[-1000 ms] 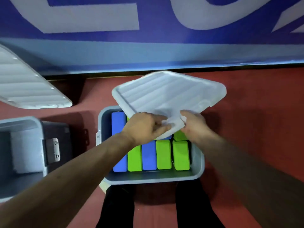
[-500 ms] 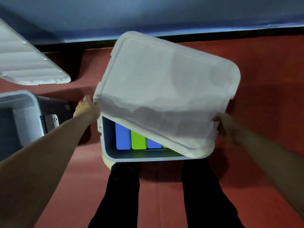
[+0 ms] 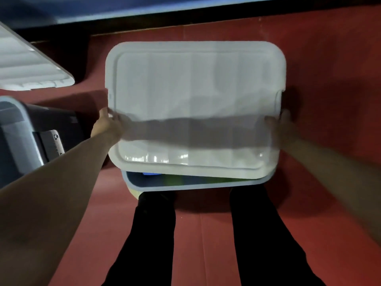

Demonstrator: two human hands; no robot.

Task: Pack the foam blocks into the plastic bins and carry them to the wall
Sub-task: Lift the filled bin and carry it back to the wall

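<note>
The white lid [image 3: 195,108] sits almost flat over the grey bin [image 3: 198,183], which is on the red floor [image 3: 206,234] right in front of the person's black-trousered legs [image 3: 154,234]. The left hand [image 3: 107,124] grips the lid's left edge and the right hand [image 3: 283,124] grips its right edge. One hand on each side keeps the big lid level, so it can drop onto the rim all at once.

The lid is not on properly. It sits a bit too far toward the wall [image 3: 103,9], so the near rim of the bin pokes out below it. In that gap you can see a little of the foam blocks [image 3: 151,174] inside, one blue and some green (the picture is blurry there).

I think the lid needs to slide toward the person and then be pressed down.

Another grey bin [image 3: 18,137] stands to the left, with its own white lid [image 3: 31,67] lying beyond it. That one looks like it is waiting its turn.
</note>
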